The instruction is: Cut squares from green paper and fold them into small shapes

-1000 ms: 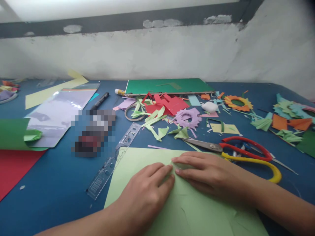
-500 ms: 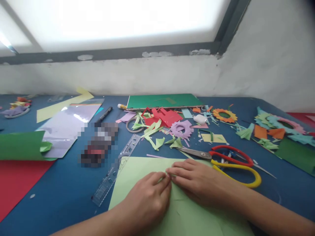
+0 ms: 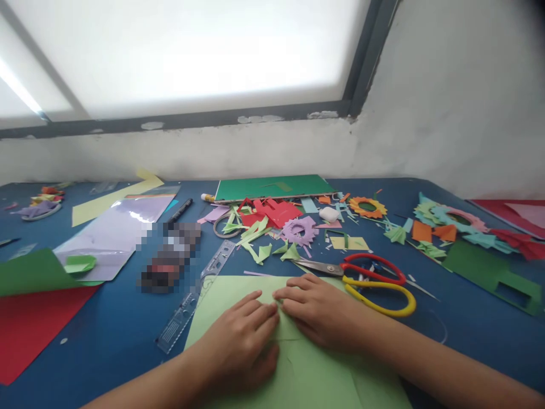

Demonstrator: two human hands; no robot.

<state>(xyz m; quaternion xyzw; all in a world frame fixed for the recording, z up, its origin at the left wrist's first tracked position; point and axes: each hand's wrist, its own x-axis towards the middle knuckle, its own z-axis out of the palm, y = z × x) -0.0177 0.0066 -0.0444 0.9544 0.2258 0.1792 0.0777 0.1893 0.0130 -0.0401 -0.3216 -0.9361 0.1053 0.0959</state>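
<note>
A light green sheet of paper [image 3: 323, 375] lies before me with fold lines across it. My left hand [image 3: 244, 332] rests on its left part, fingers loosely apart and the thumb spread below, slightly blurred. Flat on the sheet, my right hand [image 3: 317, 307] has its fingers stretched leftward, fingertips close to those of the left. Whatever lies under the fingertips is hidden. Scissors [image 3: 378, 298] with one red and one yellow handle lie just beyond my right forearm. Left of the sheet is a clear plastic ruler [image 3: 176, 321].
Paper scraps [image 3: 255, 230], a purple paper ring [image 3: 300, 230] and a white eraser [image 3: 328, 214] lie behind the sheet. A green board [image 3: 272, 186] sits near the wall. Leftward are a pen [image 3: 179, 210], a pixelated item [image 3: 172, 258] and red paper [image 3: 38, 329]. Cut dark green paper [image 3: 477, 267] lies right.
My left hand's fingers have spread and moved slightly left from the right hand's fingertips. My right hand stays on the sheet. The whole view has shifted a little.
</note>
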